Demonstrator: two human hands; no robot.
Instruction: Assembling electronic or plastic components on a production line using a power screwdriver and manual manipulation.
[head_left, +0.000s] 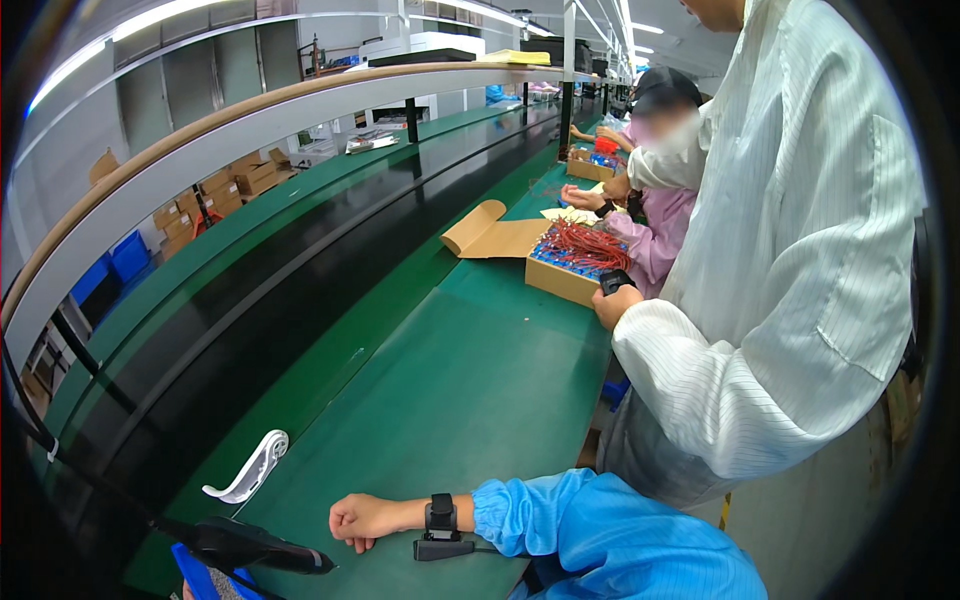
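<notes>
My right hand [366, 521], in a blue sleeve, lies on the green work surface [470, 350] at the bottom middle. Its fingers are curled into a loose fist, and I see nothing in them. A black strap with a small device [441, 515] goes round the wrist. Left of the hand, apart from it, is a black electric screwdriver [255, 549] with its tip pointing toward the hand. Beyond the screwdriver lies a curved white plastic part [252, 468]. My left hand is out of the picture.
A blue container [200, 578] is at the lower left edge. A person in a white striped coat [790, 250] stands close on the right, holding a small black object [615, 282]. An open cardboard box [560, 280] of red-wired parts stands farther along. A dark conveyor belt [300, 240] runs at left.
</notes>
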